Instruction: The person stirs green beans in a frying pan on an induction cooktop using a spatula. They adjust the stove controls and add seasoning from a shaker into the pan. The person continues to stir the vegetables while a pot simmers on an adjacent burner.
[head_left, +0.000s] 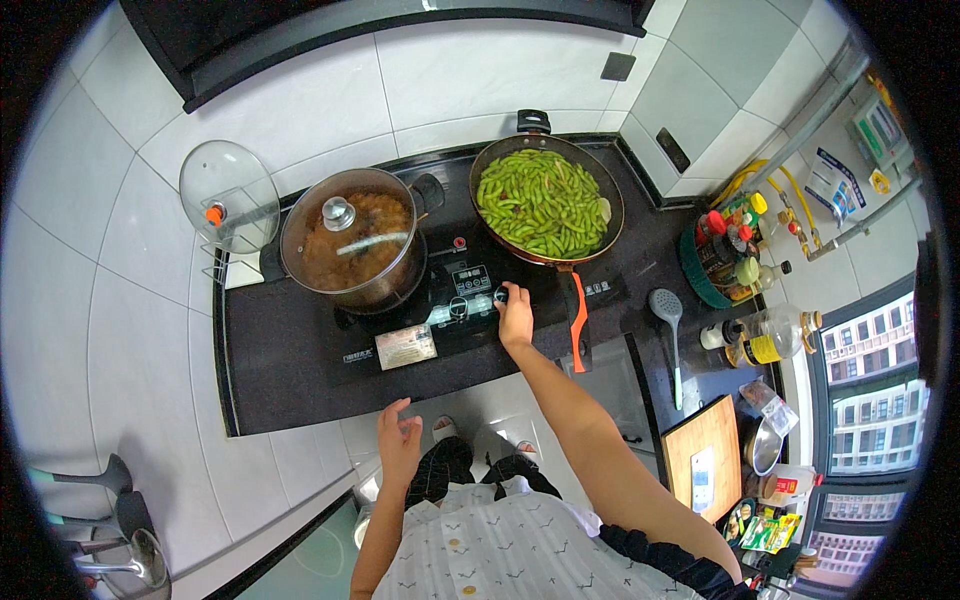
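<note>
My right hand (515, 315) has its fingers on the right control knob (501, 295) of the black glass gas hob (480, 330). Above and right of it stands a frying pan (480, 225) full of green edamame pods (540, 199), its orange handle (578, 322) pointing toward me. At the left burner a deep pot (360, 298) holds brown food under a glass lid (319, 247) with a metal knob. My left hand (399, 441) hangs in front of the counter's edge, holding nothing, fingers apart and slightly curled. A second knob (458, 307) lies left of my right hand.
Another glass lid (229, 187) leans in a wire rack at the left wall. To the right are a slotted turner (667, 307), a green basket (697, 262) of bottles, an oil bottle (772, 334) and a wooden cutting board (720, 442). A range hood (397, 15) overhangs the back.
</note>
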